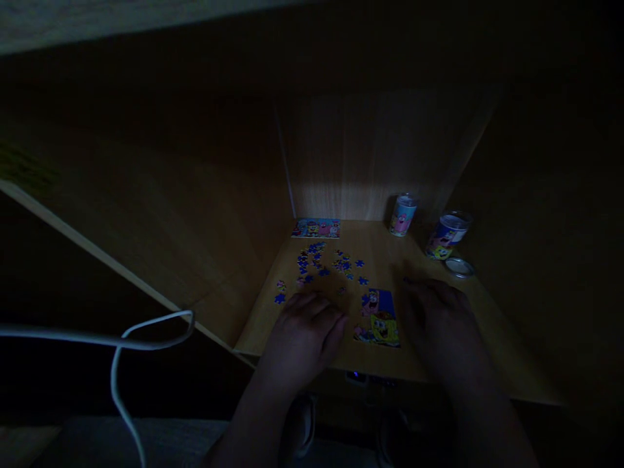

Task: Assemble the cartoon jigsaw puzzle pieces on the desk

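A partly joined jigsaw puzzle [383, 320] with blue and yellow cartoon figures lies on the wooden surface between my hands. My left hand [306, 325] rests just left of it, palm down, fingers loosely bent and apart, holding nothing that I can see. On the other side, my right hand [441, 318] has its fingertips closed on a small dark puzzle piece [406, 280]; dim light blurs its detail. Loose puzzle pieces [312, 255] lie scattered beyond my left hand, mostly blue. Farther back is a flat cartoon picture card [316, 228].
Two cartoon-printed cans [403, 216] [446, 237] stand at the back right. A round lid [459, 267] lies before the nearer can. Wooden panels [341, 149] enclose the surface. A white cable [146, 341] loops at the left, below the surface's edge.
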### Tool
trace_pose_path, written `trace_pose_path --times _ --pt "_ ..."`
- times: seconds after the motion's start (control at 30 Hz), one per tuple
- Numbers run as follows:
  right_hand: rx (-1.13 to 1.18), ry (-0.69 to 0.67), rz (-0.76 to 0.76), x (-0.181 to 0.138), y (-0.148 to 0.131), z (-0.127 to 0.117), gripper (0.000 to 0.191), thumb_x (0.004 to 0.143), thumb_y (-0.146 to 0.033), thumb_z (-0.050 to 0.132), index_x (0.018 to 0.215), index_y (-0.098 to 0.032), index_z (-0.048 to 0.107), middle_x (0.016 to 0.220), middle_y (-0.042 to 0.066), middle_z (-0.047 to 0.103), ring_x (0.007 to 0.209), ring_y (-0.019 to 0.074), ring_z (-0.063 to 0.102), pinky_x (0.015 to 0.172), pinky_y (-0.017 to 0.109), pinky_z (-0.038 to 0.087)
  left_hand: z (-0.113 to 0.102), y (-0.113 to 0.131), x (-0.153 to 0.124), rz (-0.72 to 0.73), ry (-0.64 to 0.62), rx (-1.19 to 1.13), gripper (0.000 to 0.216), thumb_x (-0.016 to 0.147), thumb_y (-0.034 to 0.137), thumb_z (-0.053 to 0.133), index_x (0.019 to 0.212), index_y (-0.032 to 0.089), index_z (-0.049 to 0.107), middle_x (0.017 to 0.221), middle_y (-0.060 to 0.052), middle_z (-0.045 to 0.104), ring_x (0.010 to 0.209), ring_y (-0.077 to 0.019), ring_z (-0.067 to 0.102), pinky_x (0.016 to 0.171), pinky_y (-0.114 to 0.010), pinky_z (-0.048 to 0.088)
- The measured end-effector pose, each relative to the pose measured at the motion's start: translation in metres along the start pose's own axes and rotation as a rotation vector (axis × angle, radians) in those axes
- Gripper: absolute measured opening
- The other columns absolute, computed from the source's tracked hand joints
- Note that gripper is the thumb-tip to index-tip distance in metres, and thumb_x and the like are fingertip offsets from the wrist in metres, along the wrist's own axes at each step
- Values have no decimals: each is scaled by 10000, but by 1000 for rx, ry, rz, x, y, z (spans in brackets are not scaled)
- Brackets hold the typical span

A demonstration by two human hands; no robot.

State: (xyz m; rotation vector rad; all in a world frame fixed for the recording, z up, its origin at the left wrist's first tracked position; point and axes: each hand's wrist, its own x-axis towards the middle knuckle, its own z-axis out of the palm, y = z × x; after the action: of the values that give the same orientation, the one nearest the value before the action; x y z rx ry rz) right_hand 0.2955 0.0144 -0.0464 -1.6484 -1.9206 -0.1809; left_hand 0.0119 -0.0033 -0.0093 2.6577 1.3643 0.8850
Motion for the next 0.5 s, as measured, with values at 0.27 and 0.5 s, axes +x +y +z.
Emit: trace_pose_path --times 0.27,0.5 --pt "12 20 -18 -1 2 1 328 1103 -371 532 1215 -191 783 1322 203 768 1259 401 674 1134 618 552 -7 -17 -11 -585 79 485 359 982 29 549 1247 89 784 1252 -217 809 1126 -398 749 974 -543 646" --pt "21 20 -37 0 3 2 324 1100 -380 539 1184 -184 783 1303 210 773 1233 411 684 1121 630 556 -8 -27 -18 -529 -77 437 604 946 -8 529 1518 83 698 1516 -205 748 1388 -394 687 1131 -567 616"
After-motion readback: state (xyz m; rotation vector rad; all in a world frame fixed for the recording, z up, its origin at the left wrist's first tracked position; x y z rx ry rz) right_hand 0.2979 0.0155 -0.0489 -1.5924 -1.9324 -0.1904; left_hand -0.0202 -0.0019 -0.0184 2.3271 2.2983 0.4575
